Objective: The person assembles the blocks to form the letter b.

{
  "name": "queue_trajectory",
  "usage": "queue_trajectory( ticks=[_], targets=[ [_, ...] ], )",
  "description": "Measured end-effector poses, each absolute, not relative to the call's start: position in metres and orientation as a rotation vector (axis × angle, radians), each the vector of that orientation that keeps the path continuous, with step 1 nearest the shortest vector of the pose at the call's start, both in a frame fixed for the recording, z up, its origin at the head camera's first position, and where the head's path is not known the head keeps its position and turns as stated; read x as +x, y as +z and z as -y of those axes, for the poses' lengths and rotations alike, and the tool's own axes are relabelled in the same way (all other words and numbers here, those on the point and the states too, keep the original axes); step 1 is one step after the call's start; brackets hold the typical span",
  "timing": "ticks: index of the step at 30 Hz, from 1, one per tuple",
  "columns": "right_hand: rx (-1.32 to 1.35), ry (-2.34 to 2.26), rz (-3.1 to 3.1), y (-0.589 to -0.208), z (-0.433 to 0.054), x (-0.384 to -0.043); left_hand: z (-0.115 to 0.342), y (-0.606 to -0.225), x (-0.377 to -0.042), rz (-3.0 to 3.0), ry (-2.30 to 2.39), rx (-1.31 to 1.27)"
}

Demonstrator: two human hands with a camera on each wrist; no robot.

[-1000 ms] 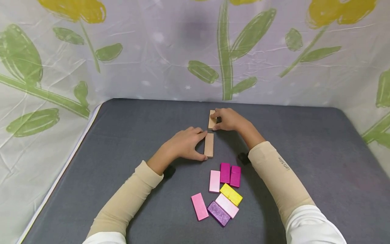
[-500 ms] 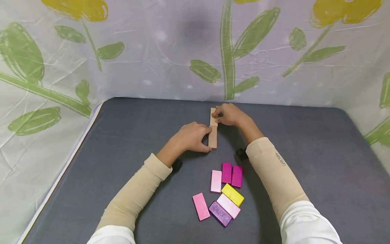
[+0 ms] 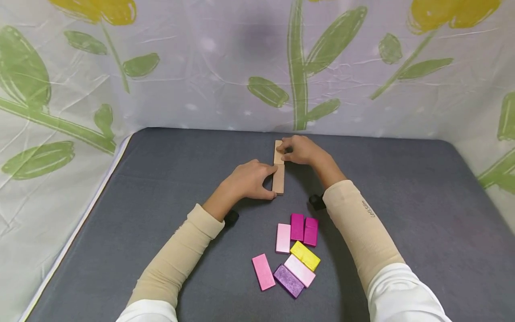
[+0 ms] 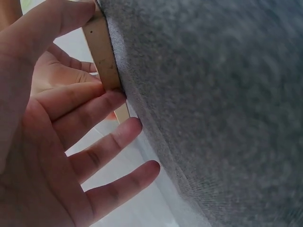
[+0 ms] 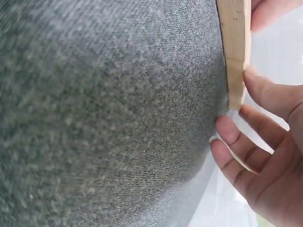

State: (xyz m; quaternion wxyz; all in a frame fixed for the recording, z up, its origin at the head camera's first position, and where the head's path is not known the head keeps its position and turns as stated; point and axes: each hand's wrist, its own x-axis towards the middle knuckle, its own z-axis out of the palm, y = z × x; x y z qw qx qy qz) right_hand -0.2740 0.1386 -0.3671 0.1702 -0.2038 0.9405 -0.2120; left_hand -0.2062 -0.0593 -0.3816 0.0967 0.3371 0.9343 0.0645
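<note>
Two plain wooden blocks lie end to end on the dark cloth in the head view, in a line running away from me. My left hand (image 3: 250, 179) spans the near block (image 3: 278, 180), thumb at its near end and fingertips at its far end; the left wrist view shows this grip on the block (image 4: 103, 56). On the far block (image 3: 278, 154), my right hand (image 3: 302, 150) has its thumb and fingertips. From the right wrist, that hand (image 5: 279, 151) touches the block's end (image 5: 234, 90) with thumb and index finger while its other fingers extend loosely.
Nearer me lie two magenta blocks (image 3: 297, 227), a pale pink block (image 3: 283, 238), a yellow block (image 3: 305, 256), a lighter pink block (image 3: 300, 270), a purple block (image 3: 289, 281) and a pink block (image 3: 263, 272). Behind the table (image 3: 181, 152) hangs a flower-printed curtain (image 3: 225, 67).
The left hand has moved the near block away from me, closing the gap to the far block. Both blocks now meet end to end. The coloured blocks stay put.
</note>
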Motion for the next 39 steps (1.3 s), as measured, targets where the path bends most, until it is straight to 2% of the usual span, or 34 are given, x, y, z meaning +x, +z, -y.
queue_trajectory(
  ticks=[32, 39],
  targets=[
    [-0.808, -0.751, -2.828, -0.383, -0.133, -0.259, 0.064, -0.383, -0.204, -2.78, 0.221, 0.955],
    [-0.912, -0.695, -2.846, -0.378, -0.136, -0.245, 0.068, -0.382, -0.197, -2.774, 0.25, 0.947]
  ],
)
